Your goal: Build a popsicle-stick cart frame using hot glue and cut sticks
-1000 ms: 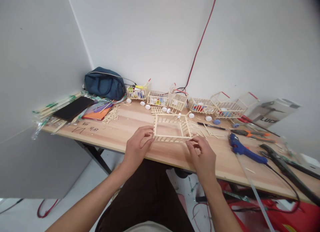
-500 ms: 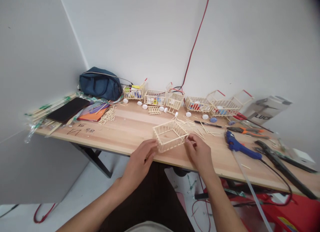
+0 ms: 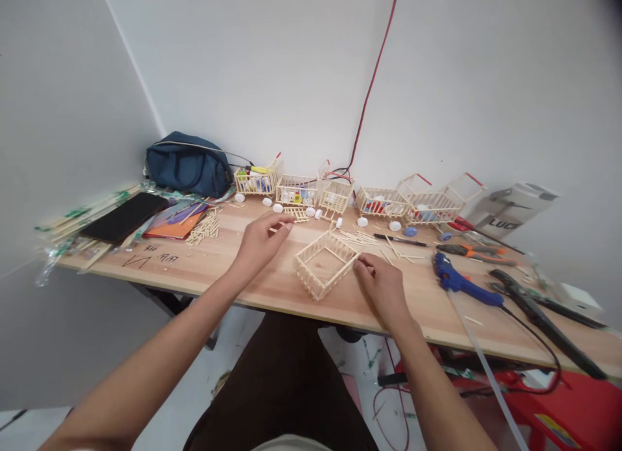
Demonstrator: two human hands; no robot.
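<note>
A small open basket frame made of wooden sticks [image 3: 318, 289] rests on the table near its front edge, turned at an angle. My right hand [image 3: 383, 284] pinches its right corner between thumb and fingers. My left hand [image 3: 262, 242] is off the basket, over the table to its left. Its thumb and fingertips are slightly apart, close to a small flat lattice of sticks [image 3: 297, 215], which they partly cover. I see nothing held in the left hand.
Several finished stick carts [image 3: 383, 203] line the wall with white wheels. Loose sticks [image 3: 204, 227] and a phone [image 3: 124, 218] lie left, below a blue bag [image 3: 189, 166]. At right are a blue glue gun [image 3: 461, 282], orange-handled pliers [image 3: 479, 252] and a black tool [image 3: 544, 321].
My left hand has let go of the basket and moved up and left toward the flat lattice. The basket has turned, while my right hand stays at its corner.
</note>
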